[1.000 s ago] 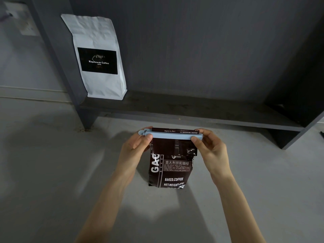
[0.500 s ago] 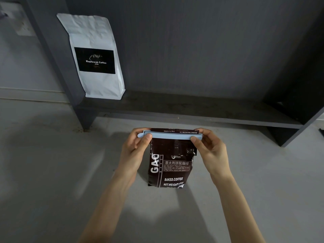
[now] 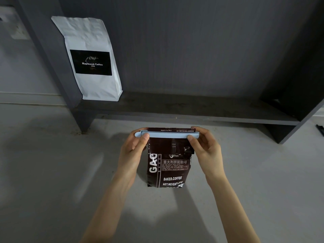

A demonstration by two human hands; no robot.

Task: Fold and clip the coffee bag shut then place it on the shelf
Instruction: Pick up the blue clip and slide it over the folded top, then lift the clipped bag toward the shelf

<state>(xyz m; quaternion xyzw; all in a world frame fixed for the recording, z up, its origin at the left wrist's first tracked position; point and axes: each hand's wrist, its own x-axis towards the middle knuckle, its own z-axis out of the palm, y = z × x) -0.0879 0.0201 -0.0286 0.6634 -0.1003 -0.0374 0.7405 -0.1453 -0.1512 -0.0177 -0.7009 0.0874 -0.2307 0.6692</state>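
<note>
A dark brown coffee bag with white lettering stands upright on the grey surface in front of the shelf. Its top is folded over, and a long pale blue clip lies across the fold. My left hand pinches the clip's left end between thumb and fingers. My right hand pinches the right end the same way. The dark grey shelf board runs just behind the bag.
A white coffee bag with a black label stands at the shelf's left end, against the upright side panel. The shelf's right side panel slopes down at the right. A small dark object lies at the far right edge.
Both hands keep their grip on the clip's ends. The bag and hands sit slightly higher and closer to the shelf in the view; the left thumb has pressed onto the clip.
</note>
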